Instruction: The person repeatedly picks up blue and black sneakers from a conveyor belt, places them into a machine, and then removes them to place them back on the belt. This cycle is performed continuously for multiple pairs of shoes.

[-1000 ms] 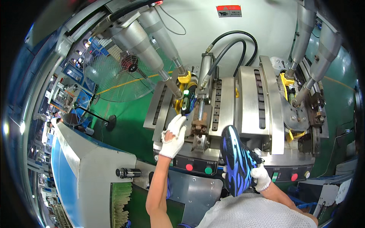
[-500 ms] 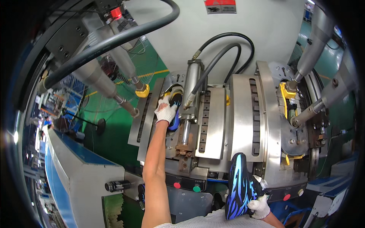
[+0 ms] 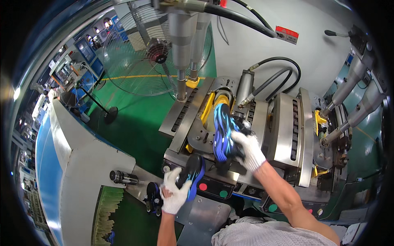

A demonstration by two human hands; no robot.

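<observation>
My left hand [image 3: 174, 190], in a white knit glove, is closed round a black shoe with a blue-purple sole [image 3: 195, 174], near the front of the machine. In my right gloved hand [image 3: 249, 151] is a second black shoe [image 3: 221, 133] with bright blue flame-like marks and a purple edge. This shoe is held toe up over the left pressing station [image 3: 197, 130], beside its yellow pad [image 3: 208, 107]. Its far end reaches the yellow-topped form [image 3: 222, 99]; whether they touch I cannot tell.
A metal cylinder [image 3: 245, 88] with black hoses [image 3: 283, 60] stands behind the left station. Press rods [image 3: 180, 53] hang above it. To the right is another station with steel plates [image 3: 283, 127]. Red button [image 3: 203, 187] and green button [image 3: 223, 193] line the front. A caged fan [image 3: 158, 51] stands behind.
My left hand has drawn a shoe out of the left station toward me. My right hand has carried the other shoe from the lower right up to that station. The view has shifted left.
</observation>
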